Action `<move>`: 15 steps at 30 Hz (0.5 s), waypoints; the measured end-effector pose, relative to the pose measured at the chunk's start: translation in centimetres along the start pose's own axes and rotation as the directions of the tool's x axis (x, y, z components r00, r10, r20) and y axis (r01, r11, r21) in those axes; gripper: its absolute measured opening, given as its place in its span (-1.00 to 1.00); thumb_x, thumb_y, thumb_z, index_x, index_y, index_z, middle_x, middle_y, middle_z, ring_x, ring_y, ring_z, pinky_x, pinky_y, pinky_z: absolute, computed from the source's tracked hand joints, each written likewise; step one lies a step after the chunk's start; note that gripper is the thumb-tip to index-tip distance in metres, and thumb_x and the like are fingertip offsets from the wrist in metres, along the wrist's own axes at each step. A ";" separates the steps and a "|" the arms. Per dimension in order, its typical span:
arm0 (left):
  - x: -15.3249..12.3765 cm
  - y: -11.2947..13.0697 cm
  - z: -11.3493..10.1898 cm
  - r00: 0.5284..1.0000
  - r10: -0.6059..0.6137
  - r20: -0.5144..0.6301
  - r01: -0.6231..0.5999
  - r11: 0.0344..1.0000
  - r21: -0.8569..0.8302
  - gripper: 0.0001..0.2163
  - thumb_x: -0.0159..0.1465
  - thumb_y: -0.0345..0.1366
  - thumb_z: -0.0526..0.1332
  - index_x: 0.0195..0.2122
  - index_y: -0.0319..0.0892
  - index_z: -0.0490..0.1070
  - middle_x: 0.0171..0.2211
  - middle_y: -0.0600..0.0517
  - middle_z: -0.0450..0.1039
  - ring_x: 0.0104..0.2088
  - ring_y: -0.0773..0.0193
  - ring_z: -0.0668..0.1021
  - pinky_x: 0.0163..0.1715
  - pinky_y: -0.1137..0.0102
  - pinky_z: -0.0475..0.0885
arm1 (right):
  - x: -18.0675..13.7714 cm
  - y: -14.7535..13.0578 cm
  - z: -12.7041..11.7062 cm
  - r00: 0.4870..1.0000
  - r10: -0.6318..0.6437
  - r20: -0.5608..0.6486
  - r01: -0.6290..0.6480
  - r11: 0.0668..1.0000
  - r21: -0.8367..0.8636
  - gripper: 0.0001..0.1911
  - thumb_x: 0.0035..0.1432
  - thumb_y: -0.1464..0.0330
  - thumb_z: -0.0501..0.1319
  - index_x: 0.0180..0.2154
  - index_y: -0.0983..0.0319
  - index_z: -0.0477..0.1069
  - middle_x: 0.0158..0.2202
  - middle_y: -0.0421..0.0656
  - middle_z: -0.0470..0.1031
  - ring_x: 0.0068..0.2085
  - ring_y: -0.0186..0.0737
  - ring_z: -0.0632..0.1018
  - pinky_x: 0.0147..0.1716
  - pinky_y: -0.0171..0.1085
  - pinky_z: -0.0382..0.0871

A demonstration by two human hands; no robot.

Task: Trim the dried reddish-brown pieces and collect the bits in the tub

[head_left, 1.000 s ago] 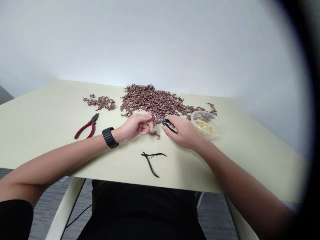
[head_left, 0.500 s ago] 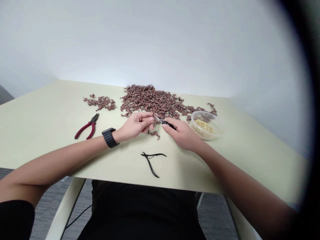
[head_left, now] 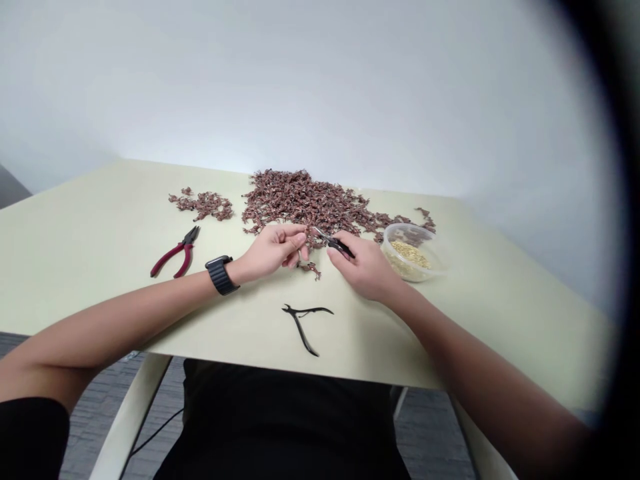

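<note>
My left hand, with a dark watch at the wrist, is closed in a pinch at the near edge of a large pile of small reddish-brown figure-like pieces. Whatever lies between its fingertips is too small to make out. My right hand grips small pliers with dark handles and slim silver jaws. Their tip points left, a short gap from the left fingertips. Just below the left fingers, a loose brown piece lies on the table.
Black nippers lie near the table's front edge. Red-handled pliers rest at the left, below a smaller group of brown pieces. A clear round tub with tiny gold-coloured bits stands beside my right hand. Behind the table rises a wall.
The pliers' tip has drawn back slightly to the right, away from the left fingertips. My left hand keeps its pinch in nearly the same place.
</note>
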State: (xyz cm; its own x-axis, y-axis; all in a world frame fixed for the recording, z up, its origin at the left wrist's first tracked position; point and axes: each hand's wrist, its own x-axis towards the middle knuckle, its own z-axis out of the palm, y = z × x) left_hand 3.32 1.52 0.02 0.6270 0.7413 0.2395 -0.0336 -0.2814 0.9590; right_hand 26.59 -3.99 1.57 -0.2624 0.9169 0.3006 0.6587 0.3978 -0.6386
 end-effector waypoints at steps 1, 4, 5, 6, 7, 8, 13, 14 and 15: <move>0.0 0.0 0.0 1.000 -0.011 0.012 0.012 0.999 -0.045 -0.62 0.44 0.01 0.19 -0.17 -0.27 0.47 -0.36 -0.06 0.55 -0.57 0.44 0.43 -0.56 0.51 0.27 | 0.0 0.2 0.1 0.998 -0.061 -0.025 0.058 0.993 -0.098 -0.75 0.34 0.16 0.16 -0.28 0.19 0.34 -0.43 -0.22 0.30 -0.40 -0.23 0.32 -0.38 -0.23 0.10; -0.1 0.1 0.0 0.998 -0.048 0.037 0.052 0.989 -0.142 -0.62 0.44 0.01 0.20 -0.28 -0.26 0.43 -0.39 -0.04 0.53 -0.58 0.46 0.42 -0.59 0.52 0.22 | 0.0 0.5 0.1 0.987 -0.162 -0.017 0.154 0.962 -0.225 -0.80 0.35 0.20 0.14 -0.23 0.20 0.35 -0.40 -0.19 0.35 -0.39 -0.20 0.35 -0.35 -0.21 0.12; -0.1 0.1 -0.1 0.997 -0.058 0.043 0.065 0.984 -0.163 -0.62 0.44 0.00 0.21 -0.32 -0.26 0.41 -0.40 -0.04 0.53 -0.59 0.47 0.41 -0.59 0.52 0.21 | 0.0 0.6 0.1 0.984 -0.181 -0.011 0.173 0.956 -0.239 -0.81 0.36 0.21 0.14 -0.21 0.20 0.36 -0.37 -0.17 0.38 -0.38 -0.19 0.36 -0.35 -0.21 0.13; -0.1 0.1 -0.1 0.996 -0.068 0.049 0.076 0.981 -0.180 -0.61 0.43 0.00 0.21 -0.35 -0.26 0.40 -0.41 -0.03 0.52 -0.60 0.48 0.41 -0.60 0.52 0.20 | 0.0 0.7 0.1 0.981 -0.195 -0.005 0.188 0.951 -0.246 -0.81 0.37 0.21 0.13 -0.20 0.20 0.36 -0.35 -0.15 0.41 -0.37 -0.18 0.38 -0.34 -0.21 0.14; -0.1 0.1 -0.1 0.996 -0.076 0.054 0.085 0.977 -0.195 -0.61 0.43 -0.01 0.22 -0.37 -0.26 0.39 -0.41 -0.02 0.52 -0.60 0.48 0.40 -0.60 0.52 0.20 | 0.0 0.8 0.1 0.979 -0.205 0.001 0.199 0.947 -0.251 -0.81 0.38 0.21 0.12 -0.19 0.20 0.37 -0.32 -0.13 0.43 -0.36 -0.17 0.39 -0.33 -0.21 0.15; 0.0 0.1 -0.2 0.995 -0.082 0.058 0.092 0.974 -0.208 -0.61 0.43 -0.02 0.23 -0.38 -0.26 0.38 -0.42 -0.02 0.52 -0.61 0.49 0.40 -0.60 0.52 0.20 | 0.0 0.8 0.0 0.977 -0.213 0.005 0.207 0.945 -0.254 -0.80 0.38 0.21 0.12 -0.19 0.20 0.37 -0.30 -0.12 0.45 -0.35 -0.17 0.40 -0.32 -0.21 0.15; 0.0 0.1 -0.1 0.994 -0.092 0.064 0.105 0.967 -0.233 -0.60 0.42 -0.01 0.24 -0.40 -0.25 0.38 -0.43 -0.02 0.51 -0.61 0.49 0.39 -0.60 0.52 0.19 | 0.0 0.8 -0.2 0.979 -0.200 0.021 0.199 0.946 -0.255 -0.80 0.38 0.21 0.12 -0.19 0.20 0.36 -0.30 -0.11 0.45 -0.34 -0.16 0.40 -0.32 -0.20 0.16; 0.0 0.1 0.0 0.994 -0.088 0.061 0.099 0.972 -0.213 -0.59 0.42 0.01 0.23 -0.40 -0.26 0.39 -0.44 -0.02 0.51 -0.61 0.49 0.38 -0.60 0.52 0.19 | 0.0 0.7 -0.2 0.982 -0.189 0.022 0.189 0.951 -0.244 -0.80 0.38 0.20 0.12 -0.21 0.20 0.36 -0.32 -0.12 0.44 -0.35 -0.17 0.39 -0.33 -0.20 0.16; 0.0 0.2 0.1 0.995 -0.077 0.057 0.086 0.980 -0.179 -0.58 0.42 0.02 0.22 -0.40 -0.26 0.40 -0.43 -0.03 0.51 -0.61 0.48 0.38 -0.60 0.52 0.19 | 0.0 0.5 -0.2 0.985 -0.169 0.025 0.171 0.960 -0.221 -0.79 0.38 0.19 0.12 -0.24 0.20 0.35 -0.36 -0.14 0.42 -0.36 -0.18 0.38 -0.34 -0.21 0.15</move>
State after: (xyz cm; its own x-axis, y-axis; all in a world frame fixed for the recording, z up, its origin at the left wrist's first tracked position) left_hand 3.34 1.39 0.17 0.6710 0.7249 0.1559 -0.1186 -0.1026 0.9876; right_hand 27.06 -3.84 1.38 -0.3878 0.8368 0.3865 0.7435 0.5318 -0.4054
